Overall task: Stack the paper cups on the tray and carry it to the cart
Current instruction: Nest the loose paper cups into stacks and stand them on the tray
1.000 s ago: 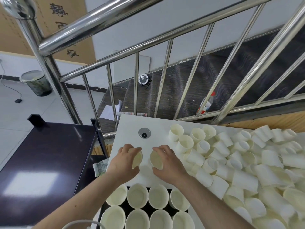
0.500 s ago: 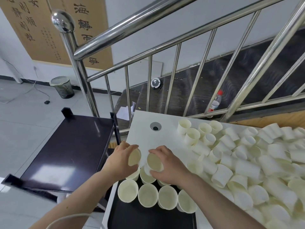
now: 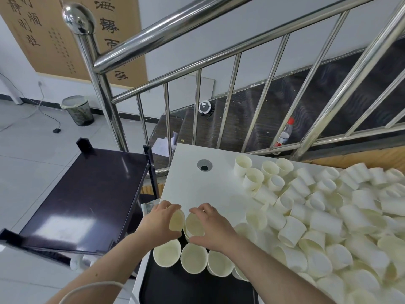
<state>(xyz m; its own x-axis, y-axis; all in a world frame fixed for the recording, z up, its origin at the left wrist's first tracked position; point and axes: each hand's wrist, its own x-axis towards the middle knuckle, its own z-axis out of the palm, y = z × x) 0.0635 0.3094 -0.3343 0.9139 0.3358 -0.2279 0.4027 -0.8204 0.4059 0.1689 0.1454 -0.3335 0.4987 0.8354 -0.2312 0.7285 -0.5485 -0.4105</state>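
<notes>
Matt paper cups point(image 3: 324, 207), glossy cart point(image 3: 87, 194)

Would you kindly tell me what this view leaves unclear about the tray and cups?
- Black tray: near end cut off by the bottom edge.
- Cups under the hands, left hand and right hand: count hidden by fingers.
- Cup pile: runs past the right edge.

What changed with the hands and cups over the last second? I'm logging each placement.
Both hands carried their cups from the bare tabletop back toward the black tray. The left hand and right hand now hold them tilted just above the row of cups standing there, rims nearly touching. Neither grip was released. The loose cup pile and the dark cart stayed as they were.
</notes>
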